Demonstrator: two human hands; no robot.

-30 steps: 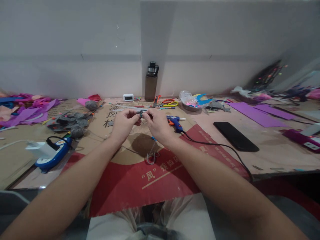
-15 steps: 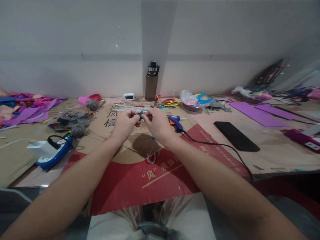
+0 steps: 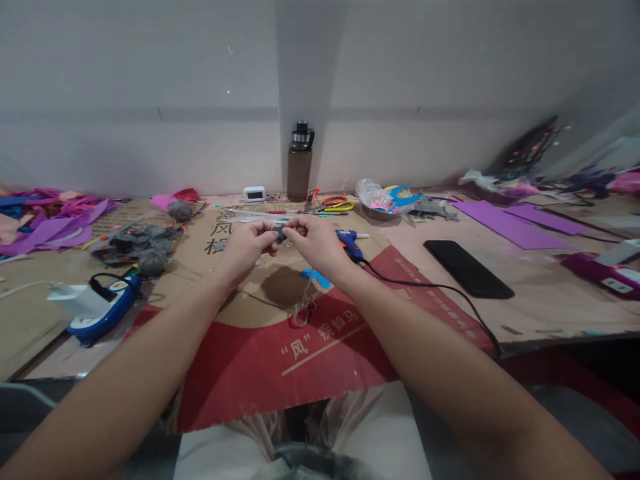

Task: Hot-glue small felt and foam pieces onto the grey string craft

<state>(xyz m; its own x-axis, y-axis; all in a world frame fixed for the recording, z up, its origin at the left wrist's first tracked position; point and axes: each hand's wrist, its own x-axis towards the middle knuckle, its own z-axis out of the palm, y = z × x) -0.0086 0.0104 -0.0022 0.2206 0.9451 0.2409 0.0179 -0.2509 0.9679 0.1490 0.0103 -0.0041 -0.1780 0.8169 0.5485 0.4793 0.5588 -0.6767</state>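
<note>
My left hand (image 3: pixel 250 245) and my right hand (image 3: pixel 319 245) meet above the cardboard sheet, fingertips pinched together. Between them is a small dark grey-green piece (image 3: pixel 281 233), mostly covered by the fingers; its kind I cannot make out. Both hands grip it. Below the right wrist a blue cut-out piece (image 3: pixel 317 277) lies on the cardboard (image 3: pixel 240 373), beside a loose loop of pale string (image 3: pixel 301 313). Just right of my right hand rests a blue glue gun (image 3: pixel 353 244), its black cord trailing to the right.
A dark bottle (image 3: pixel 299 163) stands by the wall, near a white timer (image 3: pixel 254 194) and yellow-handled scissors (image 3: pixel 340 205). Right are a bowl of scraps (image 3: pixel 383 212), a black phone (image 3: pixel 467 268) and purple sheets (image 3: pixel 507 223). Left are grey yarn (image 3: pixel 153 263) and a blue power strip (image 3: pixel 105 320).
The right hand's fingers have shifted slightly on the small piece. More of the blue cut-out shows beneath the right wrist. The whole view has moved a little.
</note>
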